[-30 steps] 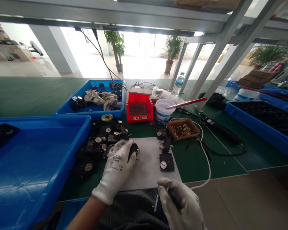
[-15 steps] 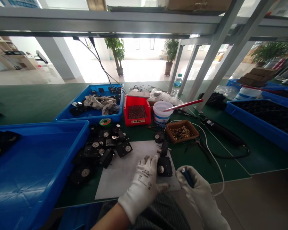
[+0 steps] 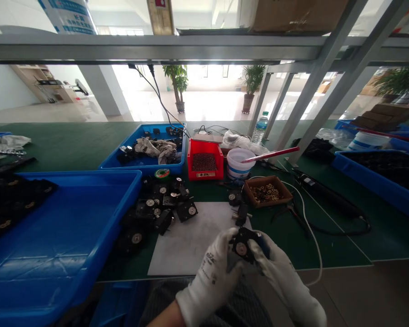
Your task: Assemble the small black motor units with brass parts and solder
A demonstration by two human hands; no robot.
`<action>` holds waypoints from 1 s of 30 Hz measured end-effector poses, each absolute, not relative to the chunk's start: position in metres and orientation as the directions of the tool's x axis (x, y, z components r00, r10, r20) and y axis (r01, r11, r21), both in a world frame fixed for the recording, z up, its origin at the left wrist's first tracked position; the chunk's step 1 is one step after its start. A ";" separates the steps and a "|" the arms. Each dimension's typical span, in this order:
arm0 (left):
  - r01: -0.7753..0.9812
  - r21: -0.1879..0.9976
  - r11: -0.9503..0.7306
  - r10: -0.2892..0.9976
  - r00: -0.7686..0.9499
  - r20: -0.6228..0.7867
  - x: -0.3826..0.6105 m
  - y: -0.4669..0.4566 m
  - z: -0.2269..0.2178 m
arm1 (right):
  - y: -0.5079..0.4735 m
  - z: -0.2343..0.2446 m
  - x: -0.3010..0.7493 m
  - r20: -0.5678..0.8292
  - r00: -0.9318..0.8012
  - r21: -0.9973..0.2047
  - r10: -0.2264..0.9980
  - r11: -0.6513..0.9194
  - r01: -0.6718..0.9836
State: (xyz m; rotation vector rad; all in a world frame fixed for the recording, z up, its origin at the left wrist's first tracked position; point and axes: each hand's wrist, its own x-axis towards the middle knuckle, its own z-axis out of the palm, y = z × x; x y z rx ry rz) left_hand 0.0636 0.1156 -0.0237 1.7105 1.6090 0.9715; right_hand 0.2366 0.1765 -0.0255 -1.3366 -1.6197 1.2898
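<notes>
Both my hands wear white gloves and meet near the front edge of the table. My left hand [image 3: 213, 277] pinches a small black square part [image 3: 242, 245] with a silver hub, lifted just above the white mat [image 3: 191, 236]. My right hand [image 3: 279, 277] is closed round a blue-handled tool [image 3: 264, 247] whose tip sits at the black part. A white cable [image 3: 310, 236] runs from the right hand across the green tabletop. A heap of similar black parts [image 3: 160, 211] lies left of the mat.
A big blue tray [image 3: 88, 236] fills the left front. Behind stand another blue tray [image 3: 146, 161] with rags, a red bin [image 3: 205, 161], a white tub [image 3: 238, 164] with a red stick, and a brown box of small rings [image 3: 267, 191]. More blue trays [image 3: 378, 181] lie right.
My left hand left the parts heap, moved right, took the black part off the mat and raised it. My right hand came up with the blue-handled tool to meet it.
</notes>
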 end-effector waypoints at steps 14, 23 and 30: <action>-0.127 0.981 0.150 0.988 -0.015 -0.153 0.024 0.041 0.023 | 0.123 0.039 0.200 -0.125 -0.437 -0.987 0.891 -0.069 0.142; 0.239 0.969 -0.059 0.995 -0.064 0.076 0.007 0.023 0.015 | 0.104 0.033 0.190 -0.075 -0.504 -0.971 0.860 0.052 0.234; 0.154 0.979 0.135 0.972 -0.211 -0.101 0.012 0.029 0.004 | 0.109 0.000 0.171 -0.192 -0.401 -0.977 0.896 -0.138 0.161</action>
